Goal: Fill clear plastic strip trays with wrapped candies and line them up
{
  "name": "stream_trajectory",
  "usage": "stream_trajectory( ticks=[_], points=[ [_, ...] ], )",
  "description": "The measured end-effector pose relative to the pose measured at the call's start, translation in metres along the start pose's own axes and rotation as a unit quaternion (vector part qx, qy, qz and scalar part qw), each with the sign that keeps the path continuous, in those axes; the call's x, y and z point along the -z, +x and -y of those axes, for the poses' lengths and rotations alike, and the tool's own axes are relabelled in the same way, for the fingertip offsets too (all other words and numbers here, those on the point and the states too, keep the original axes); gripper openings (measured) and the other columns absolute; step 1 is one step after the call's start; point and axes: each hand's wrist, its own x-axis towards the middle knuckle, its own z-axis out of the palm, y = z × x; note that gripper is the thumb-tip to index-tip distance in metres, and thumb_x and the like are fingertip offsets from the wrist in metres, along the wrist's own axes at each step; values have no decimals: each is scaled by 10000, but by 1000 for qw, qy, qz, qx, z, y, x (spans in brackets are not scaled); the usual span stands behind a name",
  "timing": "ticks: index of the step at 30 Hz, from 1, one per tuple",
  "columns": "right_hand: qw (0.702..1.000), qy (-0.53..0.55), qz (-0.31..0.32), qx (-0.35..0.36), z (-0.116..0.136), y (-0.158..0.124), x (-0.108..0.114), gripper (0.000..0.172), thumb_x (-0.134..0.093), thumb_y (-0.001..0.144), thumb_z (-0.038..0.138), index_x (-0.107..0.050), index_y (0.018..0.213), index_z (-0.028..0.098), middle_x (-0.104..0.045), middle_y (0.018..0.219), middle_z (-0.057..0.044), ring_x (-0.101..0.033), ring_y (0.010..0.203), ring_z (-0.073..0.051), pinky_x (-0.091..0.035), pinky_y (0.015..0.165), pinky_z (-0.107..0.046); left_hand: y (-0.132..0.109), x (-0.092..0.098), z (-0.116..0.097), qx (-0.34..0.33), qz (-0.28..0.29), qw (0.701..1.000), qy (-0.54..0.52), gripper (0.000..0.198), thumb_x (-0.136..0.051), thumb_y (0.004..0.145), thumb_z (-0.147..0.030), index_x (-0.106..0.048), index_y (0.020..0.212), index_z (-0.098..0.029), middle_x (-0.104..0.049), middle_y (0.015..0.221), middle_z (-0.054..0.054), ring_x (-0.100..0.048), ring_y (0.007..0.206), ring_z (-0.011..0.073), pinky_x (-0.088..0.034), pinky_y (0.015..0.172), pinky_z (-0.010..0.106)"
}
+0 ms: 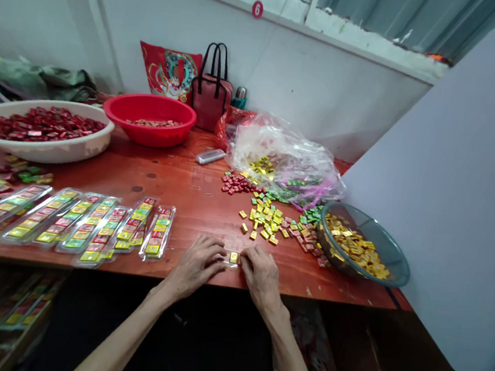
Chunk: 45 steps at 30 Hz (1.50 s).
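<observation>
At the front edge of the red-brown table, my left hand (198,262) and my right hand (262,274) face each other. Their curled fingers grip the two ends of a narrow transparent plastic tray (227,263), which they mostly cover. A gold-wrapped square piece (234,257) shows in the tray between my fingertips. Beyond my right hand lies a loose pile of yellow pieces (266,218), with brown pieces (307,236), red pieces (239,183) and green pieces (311,214) around it. Left of my left hand, several filled transparent trays (158,232) lie side by side, some overlapping.
A grey transparent bowl (395,252) of gold pieces stands at right, beside a pale panel (454,193). Behind the piles sits a crumpled plastic bag (279,147). A white basin (53,152) and a red basin (154,136) hold pieces at left. A handbag (210,105) stands by the wall.
</observation>
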Motion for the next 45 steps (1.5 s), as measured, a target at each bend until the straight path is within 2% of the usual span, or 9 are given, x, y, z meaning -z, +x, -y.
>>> stream_trajectory(
  ticks=[6,9,12,17,22,27,36,40,45],
  points=[
    [989,122,57,57,8,19,1,156,-489,879,109,-615,830,187,-616,782,-13,-545,726,-136,-383,676,-231,0,-1,-1,20,-11,999,-30,263,-629,871,-325,-593,1110,-223,-634,1056,59,-545,986,221,-442,862,360],
    [989,125,44,61,0,58,12,153,-492,871,136,-632,833,184,-615,758,-8,-540,689,-128,-387,656,-225,0,-1,0,22,-19,999,-33,347,-639,862,-343,-562,1184,-238,-623,1100,66,-541,1010,229,-440,872,365],
    [995,85,11,52,-14,116,17,148,-505,842,141,-647,821,178,-627,776,-20,-538,700,-135,-389,678,-232,-1,-1,1,30,-18,999,-28,366,-628,869,-355,-545,1206,-236,-617,1077,65,-539,994,227,-440,862,361],
    [998,62,7,12,-31,197,-11,153,-514,771,109,-656,794,162,-647,819,-62,-541,791,-178,-387,751,-267,-2,-1,2,27,-8,1000,-13,347,-615,878,-351,-539,1190,-222,-613,1072,66,-526,1010,234,-433,878,371],
    [993,109,30,-30,-38,222,-34,128,-527,716,114,-648,741,149,-650,782,-62,-558,779,-188,-406,747,-287,-1,0,2,21,4,1000,-10,320,-610,882,-345,-540,1169,-220,-625,1077,61,-523,1004,231,-431,882,370],
    [973,205,88,-60,-44,209,-17,91,-572,711,220,-627,709,148,-611,641,-2,-552,609,-135,-432,609,-245,-1,1,2,16,3,1000,-16,304,-607,889,-312,-540,1171,-224,-625,1074,60,-527,1000,227,-434,880,373],
    [910,382,127,-95,-30,124,30,230,-621,749,351,-628,858,148,-650,693,-2,-558,537,-96,-448,525,-214,-1,1,1,7,-7,1000,-12,285,-602,888,-336,-561,1149,-228,-618,1079,70,-536,1004,233,-444,870,384],
    [910,377,173,-33,-29,94,51,178,-606,790,298,-662,858,144,-681,756,-23,-605,676,-123,-463,623,-229,0,2,-1,6,-4,1000,-5,289,-596,891,-340,-560,1154,-225,-616,1087,73,-536,1012,234,-442,879,389],
    [935,244,246,79,-32,68,62,86,-580,827,174,-654,864,151,-646,772,7,-564,688,-109,-427,659,-222,0,1,0,8,-7,1000,4,276,-608,881,-336,-577,1130,-220,-622,1068,70,-546,1000,233,-449,870,380]
  ],
)
